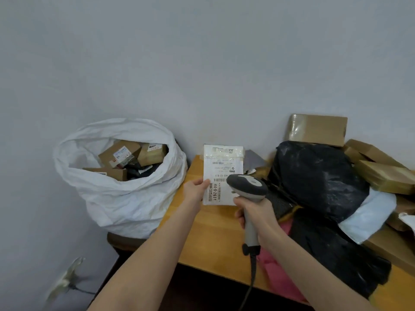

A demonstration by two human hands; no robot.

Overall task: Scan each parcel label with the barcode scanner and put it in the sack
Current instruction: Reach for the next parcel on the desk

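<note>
The left hand [195, 190] holds a white parcel [222, 173] upright over the far left part of the table [215, 230], thumb on the near left edge of its face and pinching it there; the fingers behind are hidden. The parcel's label [219, 187] faces the camera, turned sideways, with a barcode and large printed digits along its left side.

The right hand [256, 212] is wrapped round the grey handle of the scanner [247, 187], fingers curled about it — the dark head sits just in front of the parcel's lower right part and covers some of the label. A black cable [251, 279] runs from the bottom of the handle down toward the near edge of the view.

To the left of the table stands the white sack [125, 176], mouth open and rolled back, against the wall [202, 63]. Inside it lie several brown boxes [132, 156] with labels, and something dark between them.

On the right side of the table is a heap: a large black bag [318, 178] at the middle, a brown box [317, 129] behind it against the wall, more flat brown cartons [381, 173] at the far right, a pale blue mailer [368, 216] below the bag, another black bag [336, 254] nearer, and a pink packet [280, 272] at the near edge, partly under the right forearm. A grey packet [253, 158] lies just right of the white parcel — partly hidden by it.
</note>
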